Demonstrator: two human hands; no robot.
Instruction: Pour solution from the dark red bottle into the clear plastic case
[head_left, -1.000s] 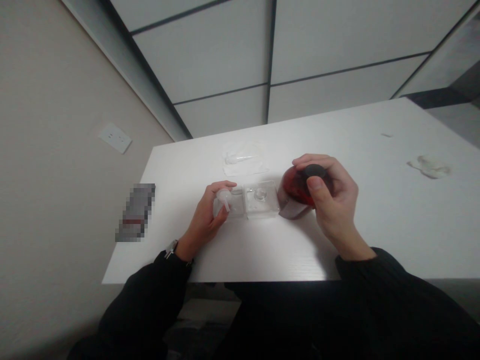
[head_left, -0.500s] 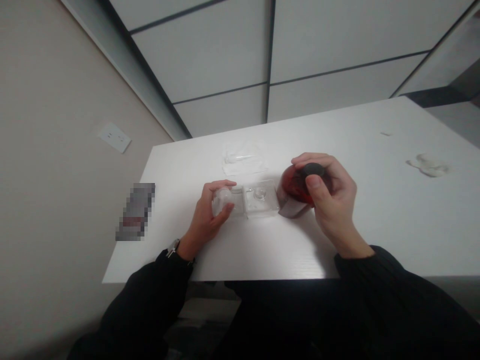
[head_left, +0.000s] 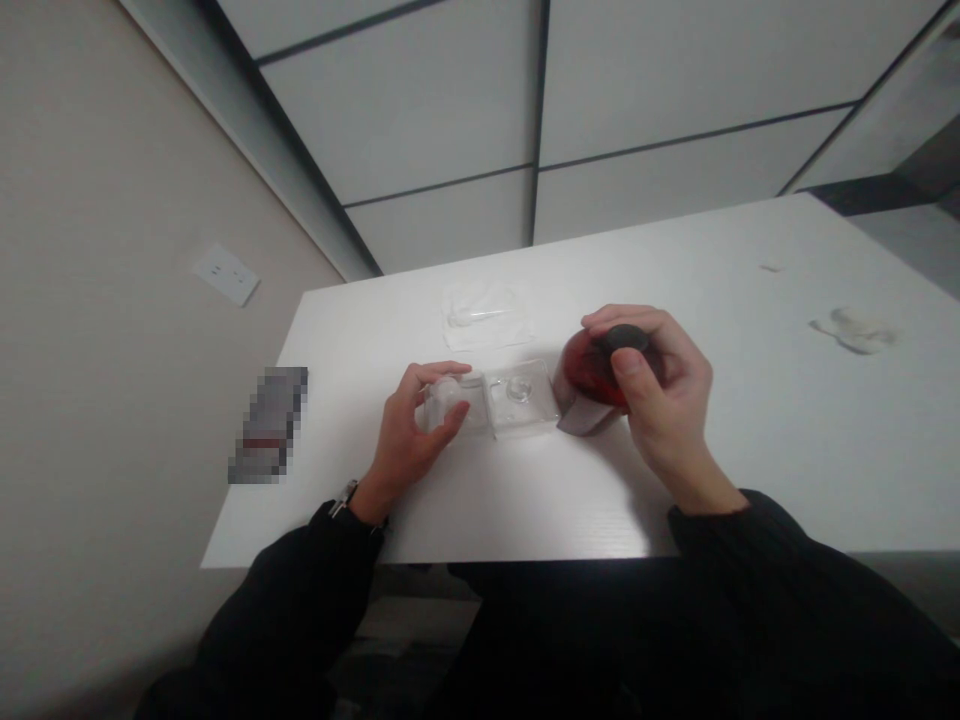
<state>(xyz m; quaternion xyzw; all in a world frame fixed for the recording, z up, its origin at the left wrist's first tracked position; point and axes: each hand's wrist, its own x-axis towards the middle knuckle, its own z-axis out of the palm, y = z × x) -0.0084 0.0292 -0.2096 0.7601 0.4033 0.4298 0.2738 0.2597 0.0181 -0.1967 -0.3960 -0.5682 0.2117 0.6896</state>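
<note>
A clear plastic case [head_left: 523, 410], with its two halves side by side, lies on the white table; a round shape is moulded into its right half. Thumb and fingers of my left hand [head_left: 412, 420] curl around the left half, gripping it at opposite edges. Inside that half, a whitish rounded piece [head_left: 448, 392] is partly covered by my hand. Just right of the case, my right hand [head_left: 671, 395] is wrapped round a dark red bottle [head_left: 585, 370] with a black cap [head_left: 626, 340]. My right thumb presses near the cap.
Behind the case lies a clear wrapper [head_left: 487, 318] with a thin, pale item in it. A crumpled white tissue [head_left: 859, 330] and a small scrap [head_left: 771, 268] are at the right. A blurred-out dark object [head_left: 268, 425] sits at the table's left edge, near the wall.
My left hand has shifted very slightly left, its fingers a bit looser on the case. My right hand and the bottle have stayed in place.
</note>
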